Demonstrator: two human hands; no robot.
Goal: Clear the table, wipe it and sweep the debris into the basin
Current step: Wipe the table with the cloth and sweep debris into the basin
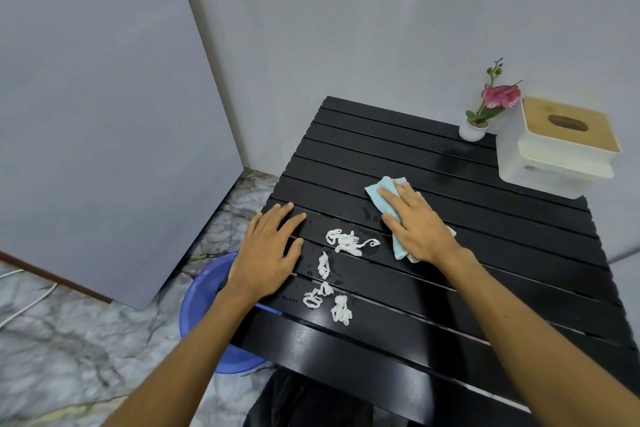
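A black slatted table [485, 288] fills the right half of the view. My right hand [415, 222] presses flat on a folded light blue cloth [384, 191] near the table's middle. Several white shreds of debris [343, 243] lie scattered between my hands, some further down near the front [341, 314]. My left hand [270, 250] rests flat, fingers apart, on the table's left edge, holding nothing. A blue basin [201, 295] sits on the floor below that left edge, partly hidden by my left forearm and the table.
A small white pot with a pink orchid [472, 130] stands at the table's far corner. Beside it, at the far right, is a white tissue box with a wooden lid [561, 149]. Grey walls stand behind and left; the floor is marble.
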